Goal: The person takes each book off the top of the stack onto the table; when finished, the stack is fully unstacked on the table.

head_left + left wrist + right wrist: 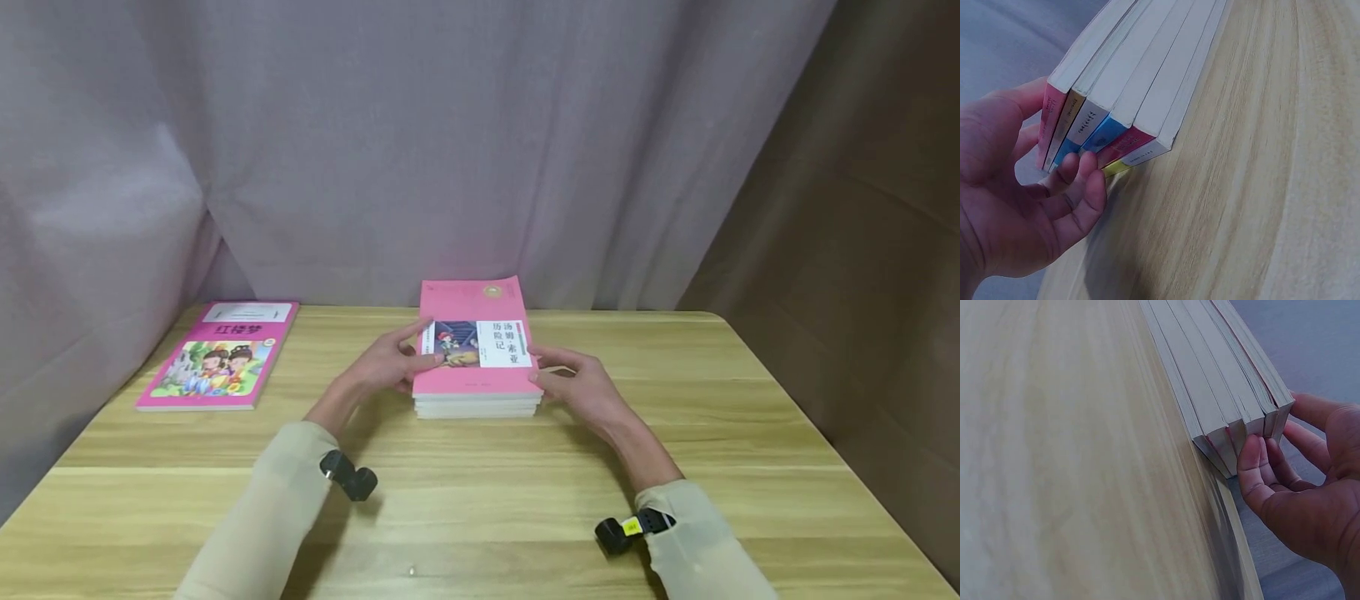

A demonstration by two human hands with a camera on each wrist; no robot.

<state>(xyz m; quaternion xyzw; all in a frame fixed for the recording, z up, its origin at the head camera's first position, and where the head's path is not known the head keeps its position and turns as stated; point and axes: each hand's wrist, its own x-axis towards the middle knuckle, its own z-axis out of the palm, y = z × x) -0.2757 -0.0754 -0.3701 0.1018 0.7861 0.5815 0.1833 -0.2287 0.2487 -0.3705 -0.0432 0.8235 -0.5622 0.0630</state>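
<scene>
A stack of several books (1141, 69) lies on the table, topped by a pink book (472, 382) with an illustrated cover. My left hand (386, 362) holds the stack at its left side, the thumb over the top cover's edge. In the left wrist view, its curled fingers (1091, 187) touch the coloured spines. On the opposite side my right hand (585, 387) grips the stack, thumb and index finger at the top book's right edge. The right wrist view shows the other fingers (1254, 465) bent against the page edges. The books' sides are roughly in line, with small steps between them.
A separate pink book (217, 358) with a cartoon cover lies flat at the table's left. Behind the wooden table (480, 508) hangs a grey curtain (480, 150), close to the stack's far end. A brown cloth (862, 250) hangs along the right side.
</scene>
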